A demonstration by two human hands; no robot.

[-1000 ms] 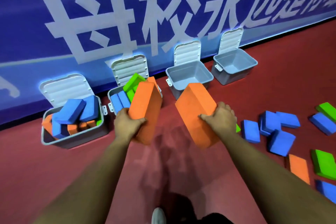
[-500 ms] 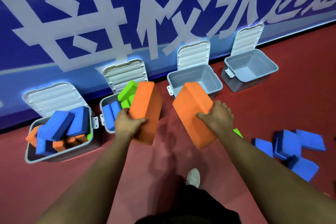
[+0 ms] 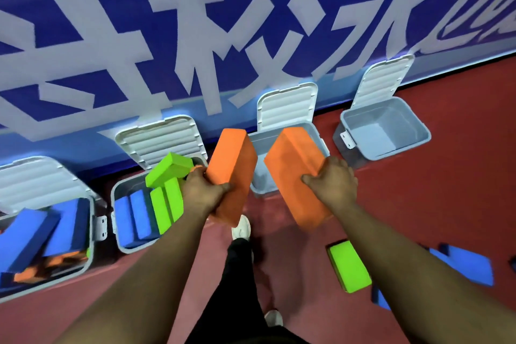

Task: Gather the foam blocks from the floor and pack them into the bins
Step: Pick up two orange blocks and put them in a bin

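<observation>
1. Clasped round its lower edge by our left hand (image 3: 203, 190), the left orange block (image 3: 233, 159) tilts up, at three o'clock from the half-full bin (image 3: 117, 204).
2. Our right hand (image 3: 333, 184) grasps the right orange block (image 3: 293, 165) likewise.
3. Both hover before the empty bin (image 3: 261, 176) at twelve o'clock; we should lay them flat, side by side.

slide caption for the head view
Left hand grips one orange block, right hand a second orange block, by an open grey bin

head cam, sole view | looks forward and down from the person's head | faces bins (image 3: 374, 137) along the wall (image 3: 83, 22) | bins near, floor (image 3: 446, 190) underfoot
</observation>
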